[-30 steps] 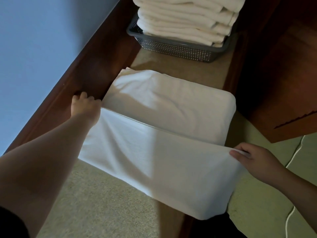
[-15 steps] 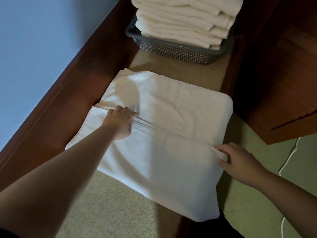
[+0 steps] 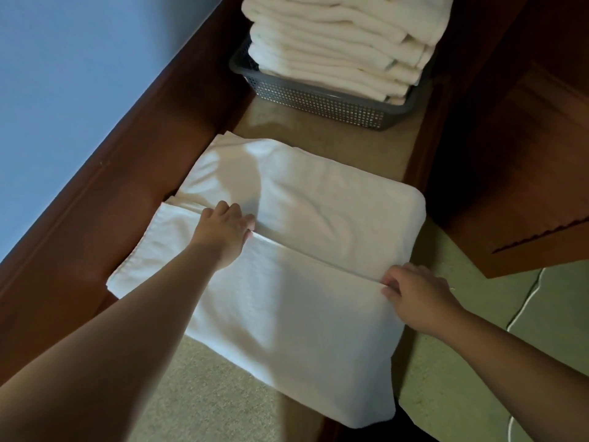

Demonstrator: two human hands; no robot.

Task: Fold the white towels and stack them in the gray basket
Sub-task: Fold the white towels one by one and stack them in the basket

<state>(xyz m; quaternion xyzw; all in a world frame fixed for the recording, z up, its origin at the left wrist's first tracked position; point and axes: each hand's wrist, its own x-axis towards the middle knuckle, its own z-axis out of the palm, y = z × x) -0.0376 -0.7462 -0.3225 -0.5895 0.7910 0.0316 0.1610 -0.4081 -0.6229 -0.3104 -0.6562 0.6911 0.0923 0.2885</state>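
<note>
A white towel lies spread on the beige surface, its near flap folded over so that the flap's edge runs across the middle. My left hand rests on that edge near the left side, fingers curled against the cloth. At the edge's right end my right hand pinches the cloth. Beyond the towel stands the gray basket, perforated, with a tall stack of folded white towels in it.
A dark wooden rail runs along the left of the surface, with a blue wall behind it. A brown wooden cabinet stands at the right. A white cord lies on the green floor.
The near flap was lifted and is now laid flat over the towel. My left hand moved from the left corner inward along the edge; my right hand came in to the right end.
</note>
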